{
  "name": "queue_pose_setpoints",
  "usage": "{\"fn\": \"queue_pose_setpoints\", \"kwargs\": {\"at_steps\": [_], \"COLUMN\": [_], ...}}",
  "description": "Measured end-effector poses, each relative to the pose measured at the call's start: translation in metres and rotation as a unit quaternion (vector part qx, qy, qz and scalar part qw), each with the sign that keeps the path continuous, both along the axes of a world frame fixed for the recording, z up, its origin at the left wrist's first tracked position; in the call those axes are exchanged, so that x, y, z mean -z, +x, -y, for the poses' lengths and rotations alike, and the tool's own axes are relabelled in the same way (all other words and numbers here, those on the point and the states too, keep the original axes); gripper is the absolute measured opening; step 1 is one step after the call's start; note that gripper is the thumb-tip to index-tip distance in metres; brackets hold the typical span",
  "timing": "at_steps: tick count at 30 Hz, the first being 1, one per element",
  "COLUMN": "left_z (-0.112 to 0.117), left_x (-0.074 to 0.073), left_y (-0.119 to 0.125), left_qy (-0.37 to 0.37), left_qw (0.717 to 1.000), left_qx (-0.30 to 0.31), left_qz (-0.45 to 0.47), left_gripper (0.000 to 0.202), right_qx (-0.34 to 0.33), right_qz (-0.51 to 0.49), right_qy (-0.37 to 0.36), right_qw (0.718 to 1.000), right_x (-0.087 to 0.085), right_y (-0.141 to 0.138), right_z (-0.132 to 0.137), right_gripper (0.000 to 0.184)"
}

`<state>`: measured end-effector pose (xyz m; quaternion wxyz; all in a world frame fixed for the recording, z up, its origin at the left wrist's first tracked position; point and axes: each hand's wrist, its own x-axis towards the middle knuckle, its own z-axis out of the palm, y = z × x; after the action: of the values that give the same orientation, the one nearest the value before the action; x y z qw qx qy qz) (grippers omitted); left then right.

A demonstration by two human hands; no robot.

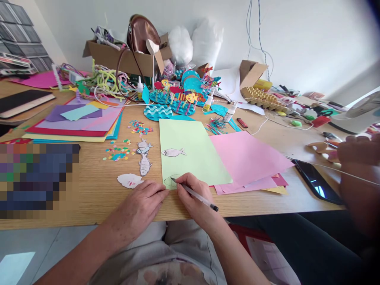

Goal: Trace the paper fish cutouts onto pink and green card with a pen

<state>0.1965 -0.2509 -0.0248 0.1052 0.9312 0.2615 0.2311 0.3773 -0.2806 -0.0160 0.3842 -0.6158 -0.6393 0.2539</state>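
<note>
My right hand (192, 204) is closed around a black-capped pen (205, 200). Its tip meets the near left corner of a light green sheet of paper (197, 156), where a small leaf-like or fish-like outline shows. Flat on the table, my left hand (141, 204) rests with fingers stretched toward that same corner. A pale fish cut-out (173, 152) lies farther up the sheet. Left of the paper are two more fish cut-outs (145, 163) and a white scalloped paper shape (130, 181).
Pink sheets (246, 158) adjoin the green paper. At right lie a phone (316, 180) and another person's hand (359, 150). Coloured paper bits (118, 152) and a stack of coloured paper (68, 128) are at left. Glue bottles (229, 114) and blue paper crafts (157, 112) stand behind.
</note>
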Motion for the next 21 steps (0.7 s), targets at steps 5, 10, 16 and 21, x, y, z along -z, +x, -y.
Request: {"fn": "queue_pose_setpoints", "kwargs": {"at_steps": [5, 10, 16, 21], "left_z": [-0.0007, -0.0011, -0.0019, -0.0018], "left_x": [0.0023, 0.0050, 0.0056, 0.0045], "left_y": [-0.0007, -0.0018, -0.0025, -0.0025], "left_qy": [0.013, 0.019, 0.010, 0.010], "left_qw": [1.000, 1.000, 1.000, 1.000], "left_qx": [0.000, 0.000, -0.001, 0.000], "left_qz": [-0.003, -0.004, -0.015, -0.013], "left_gripper": [0.028, 0.028, 0.029, 0.029], "right_qx": [0.001, -0.004, -0.015, 0.007], "right_qz": [-0.009, -0.016, -0.019, -0.031], "right_qy": [0.004, -0.002, -0.007, -0.002], "right_qw": [1.000, 1.000, 1.000, 0.999], "right_x": [-0.0020, -0.0043, -0.0058, -0.0037], "right_y": [0.0007, 0.0013, 0.0026, 0.0030], "right_z": [0.0026, 0.0042, 0.0046, 0.0035], "right_gripper": [0.008, 0.009, 0.009, 0.008]}}
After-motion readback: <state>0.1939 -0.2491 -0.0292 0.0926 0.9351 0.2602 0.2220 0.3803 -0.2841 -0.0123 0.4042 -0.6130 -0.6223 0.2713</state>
